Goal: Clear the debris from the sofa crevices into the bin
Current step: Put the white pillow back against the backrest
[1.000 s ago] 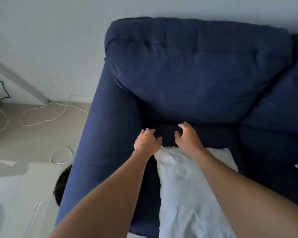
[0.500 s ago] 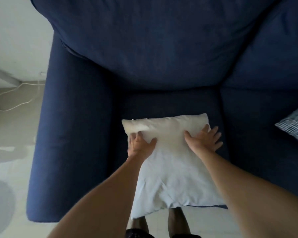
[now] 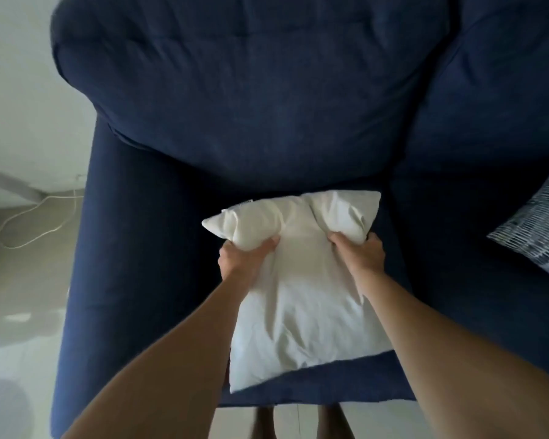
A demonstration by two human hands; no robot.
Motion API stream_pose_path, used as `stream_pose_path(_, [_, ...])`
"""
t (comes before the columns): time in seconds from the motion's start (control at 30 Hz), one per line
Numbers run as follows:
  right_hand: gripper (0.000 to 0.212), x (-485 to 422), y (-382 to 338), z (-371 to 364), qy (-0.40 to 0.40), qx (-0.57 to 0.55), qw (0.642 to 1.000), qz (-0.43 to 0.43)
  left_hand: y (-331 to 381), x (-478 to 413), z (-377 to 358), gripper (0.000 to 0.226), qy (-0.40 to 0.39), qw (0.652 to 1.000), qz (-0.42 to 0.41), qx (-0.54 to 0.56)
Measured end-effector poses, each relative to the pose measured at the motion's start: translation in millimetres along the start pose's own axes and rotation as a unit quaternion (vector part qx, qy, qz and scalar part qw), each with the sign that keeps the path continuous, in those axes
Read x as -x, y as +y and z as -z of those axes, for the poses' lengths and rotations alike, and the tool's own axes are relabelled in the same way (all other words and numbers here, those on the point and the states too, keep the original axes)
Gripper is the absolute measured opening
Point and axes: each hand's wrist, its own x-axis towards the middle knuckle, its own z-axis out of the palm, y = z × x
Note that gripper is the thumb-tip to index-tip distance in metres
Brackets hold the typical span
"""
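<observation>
A white pillow [image 3: 301, 299] lies on the seat of a dark blue sofa [image 3: 146, 280]. My left hand [image 3: 241, 261] clutches the pillow near its far left corner, fabric bunched in the fist. My right hand [image 3: 358, 255] grips it near the far right corner the same way. The crevice between seat and back cushion [image 3: 267, 106] runs just beyond the pillow, dark, with no debris visible. No bin is in view.
A patterned grey-and-white cushion [image 3: 539, 229] sits on the seat at the right edge. The sofa's left armrest [image 3: 124, 217] borders pale floor with a white cable [image 3: 29, 223]. My legs [image 3: 298, 423] show below the seat's front edge.
Both hands went from reaching at the back crevice, to lying flat on the pillow, to gripping its far corners. The pillow's far end is now bunched and raised.
</observation>
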Motion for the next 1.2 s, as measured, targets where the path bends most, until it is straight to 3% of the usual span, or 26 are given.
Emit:
stream_pose_path(0.1, [0.046,3,-33,-12,0.001,-0.076,0.994,0.08,40,-2,12,0.082,0.035,0.993,-0.103,0.04])
stream_pose_path(0.23, [0.041,-1,-57,-16,0.004,-0.115,0.983,0.146,72,-17,23,0.077,0.045,0.983,-0.174,0.041])
stream_pose_path(0.37, [0.075,-4,-54,-17,-0.063,-0.124,0.988,0.073,69,-30,27,0.075,0.024,0.989,-0.143,-0.01])
stream_pose_path(0.43, [0.082,-6,-51,-19,-0.065,-0.109,0.991,0.053,64,-36,27,0.077,0.013,0.992,-0.123,-0.01])
stream_pose_path(0.57, [0.07,-9,-60,-25,-0.02,-0.107,0.992,0.07,69,-38,28,0.076,-0.002,0.992,-0.125,0.022])
stream_pose_path(0.77, [0.043,-8,-90,-40,0.039,-0.101,0.985,0.133,87,-42,33,0.056,0.029,0.986,-0.151,0.061])
stream_pose_path(0.9, [0.039,-13,-91,-48,0.066,-0.088,0.981,0.161,89,-47,36,0.035,0.061,0.982,-0.167,0.056])
stream_pose_path(1.07, [0.03,-23,-96,-56,0.139,-0.018,0.963,0.231,93,-55,42,0.046,0.119,0.966,-0.216,0.077])
stream_pose_path(1.13, [0.022,-27,-101,-56,0.145,0.012,0.958,0.245,97,-58,44,0.044,0.125,0.964,-0.223,0.078])
stream_pose_path(1.2, [0.027,-30,-102,-55,0.146,0.033,0.959,0.241,99,-64,46,0.036,0.103,0.969,-0.214,0.066])
